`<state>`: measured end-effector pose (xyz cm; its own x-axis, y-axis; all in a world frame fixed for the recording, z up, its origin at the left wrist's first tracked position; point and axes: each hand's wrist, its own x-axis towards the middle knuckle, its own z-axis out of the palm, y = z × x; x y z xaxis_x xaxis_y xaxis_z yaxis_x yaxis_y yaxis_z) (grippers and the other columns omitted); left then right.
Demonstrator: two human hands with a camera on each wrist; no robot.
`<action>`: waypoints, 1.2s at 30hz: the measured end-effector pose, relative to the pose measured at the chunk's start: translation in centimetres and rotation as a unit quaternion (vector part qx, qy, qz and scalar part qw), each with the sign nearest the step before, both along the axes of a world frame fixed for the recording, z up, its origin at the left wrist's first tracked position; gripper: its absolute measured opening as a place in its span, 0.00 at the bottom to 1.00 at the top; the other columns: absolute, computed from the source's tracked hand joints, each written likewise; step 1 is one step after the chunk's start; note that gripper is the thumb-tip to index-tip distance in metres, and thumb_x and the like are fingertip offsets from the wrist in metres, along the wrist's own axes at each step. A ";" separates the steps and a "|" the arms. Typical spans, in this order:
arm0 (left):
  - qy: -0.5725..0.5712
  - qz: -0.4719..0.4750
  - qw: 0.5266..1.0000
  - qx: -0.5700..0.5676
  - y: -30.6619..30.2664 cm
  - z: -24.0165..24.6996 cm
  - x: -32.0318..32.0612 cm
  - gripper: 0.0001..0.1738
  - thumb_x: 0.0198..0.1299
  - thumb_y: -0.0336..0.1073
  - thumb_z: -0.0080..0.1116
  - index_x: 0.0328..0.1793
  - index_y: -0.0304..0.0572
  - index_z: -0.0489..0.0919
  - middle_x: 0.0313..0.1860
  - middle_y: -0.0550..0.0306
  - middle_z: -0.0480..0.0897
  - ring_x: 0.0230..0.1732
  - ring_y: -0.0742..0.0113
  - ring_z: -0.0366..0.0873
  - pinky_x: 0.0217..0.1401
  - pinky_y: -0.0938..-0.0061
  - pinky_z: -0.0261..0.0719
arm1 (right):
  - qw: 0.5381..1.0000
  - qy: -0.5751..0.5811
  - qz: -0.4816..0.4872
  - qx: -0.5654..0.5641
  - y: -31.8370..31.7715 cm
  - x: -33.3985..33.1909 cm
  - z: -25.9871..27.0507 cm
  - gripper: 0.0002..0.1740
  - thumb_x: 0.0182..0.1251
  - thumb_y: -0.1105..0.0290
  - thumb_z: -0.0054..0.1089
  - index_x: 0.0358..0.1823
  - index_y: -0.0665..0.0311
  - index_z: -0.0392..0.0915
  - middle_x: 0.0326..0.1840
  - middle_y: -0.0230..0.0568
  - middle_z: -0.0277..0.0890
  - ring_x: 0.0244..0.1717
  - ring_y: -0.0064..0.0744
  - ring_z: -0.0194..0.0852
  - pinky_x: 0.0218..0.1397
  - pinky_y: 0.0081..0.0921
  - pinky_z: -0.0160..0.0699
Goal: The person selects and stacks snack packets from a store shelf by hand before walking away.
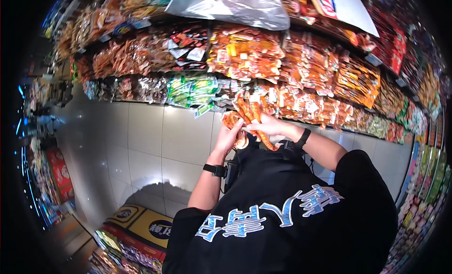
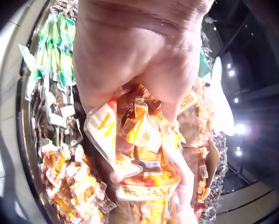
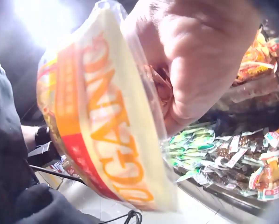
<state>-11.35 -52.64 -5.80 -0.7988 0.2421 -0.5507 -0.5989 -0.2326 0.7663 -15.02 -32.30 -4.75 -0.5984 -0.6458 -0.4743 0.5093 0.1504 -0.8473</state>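
Observation:
Both hands are together in front of the lower shelf, gripping a bunch of orange-brown snack packets [image 1: 254,109]. My left hand [image 1: 229,135] holds some of them from the near left side, with its thumb on top. In the left wrist view, its fingers curl around packets [image 2: 149,128] with cream ends and orange lettering. My right hand [image 1: 269,125] grips long packets from the right, and one hangs below it. The right wrist view shows a large cream-and-orange packet [image 3: 111,121] sticking out from that hand, which hides part of the others.
Tiered shelves of packaged snacks curve around the front, with green packets [image 1: 192,89] left of the hands and orange packets [image 1: 306,104] to the right. A silvery plastic sheet [image 1: 230,8] covers part of the top. Boxes with a yellow panel [image 1: 141,224] stand behind, left, on the tiled floor [image 1: 141,132].

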 end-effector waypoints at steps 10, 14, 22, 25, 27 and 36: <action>0.009 -0.051 0.998 0.047 12.5 2.8 1.2 0.25 0.58 0.30 0.67 0.61 0.36 0.74 0.52 0.55 0.82 0.50 0.66 0.82 0.53 0.70 0.82 | 0.958 0.254 0.046 0.124 10.5 6.5 4.3 0.28 0.65 0.55 0.61 0.56 0.71 0.70 0.49 0.58 0.76 0.51 0.52 0.78 0.56 0.40 0.76; -0.003 -0.052 0.997 0.053 18.6 1.9 3.8 0.23 0.56 0.26 0.64 0.59 0.34 0.74 0.50 0.54 0.82 0.49 0.64 0.82 0.53 0.69 0.82 | 0.947 0.285 0.055 0.136 17.3 10.0 2.8 0.30 0.62 0.53 0.64 0.54 0.72 0.70 0.48 0.58 0.77 0.50 0.52 0.79 0.55 0.40 0.77; -0.023 -0.038 0.999 0.023 32.1 -0.3 10.6 0.20 0.57 0.29 0.54 0.57 0.32 0.73 0.46 0.51 0.83 0.45 0.59 0.84 0.52 0.64 0.84 | 0.937 0.225 0.127 0.234 31.9 17.3 5.9 0.32 0.61 0.49 0.65 0.51 0.71 0.72 0.41 0.57 0.80 0.44 0.52 0.80 0.50 0.41 0.77; -0.058 -0.012 0.998 0.020 34.9 0.1 11.6 0.19 0.58 0.33 0.54 0.54 0.33 0.75 0.44 0.51 0.83 0.43 0.60 0.84 0.49 0.65 0.84 | 0.942 0.220 0.114 0.225 35.8 20.4 3.5 0.29 0.61 0.50 0.66 0.47 0.71 0.74 0.34 0.54 0.80 0.38 0.50 0.82 0.45 0.39 0.79; -0.071 0.001 0.996 0.054 36.1 0.9 12.2 0.18 0.58 0.33 0.54 0.53 0.32 0.75 0.42 0.49 0.83 0.42 0.58 0.84 0.48 0.64 0.85 | 0.948 0.199 0.092 0.232 38.0 21.8 4.2 0.27 0.62 0.51 0.65 0.41 0.73 0.76 0.31 0.53 0.81 0.35 0.46 0.82 0.42 0.38 0.79; -0.095 -0.006 0.995 0.028 34.0 0.0 12.7 0.20 0.60 0.34 0.49 0.57 0.29 0.72 0.46 0.45 0.81 0.48 0.52 0.82 0.55 0.57 0.82 | 0.931 0.044 -0.239 0.273 45.4 23.7 -4.7 0.25 0.61 0.47 0.64 0.38 0.67 0.83 0.34 0.45 0.84 0.37 0.38 0.84 0.44 0.33 0.80</action>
<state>1.35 -18.64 -5.77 -0.6777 0.2859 -0.6775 -0.7353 -0.2626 0.6248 8.66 13.09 -9.49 -0.8079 0.0263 -0.5888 0.5602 0.3446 -0.7533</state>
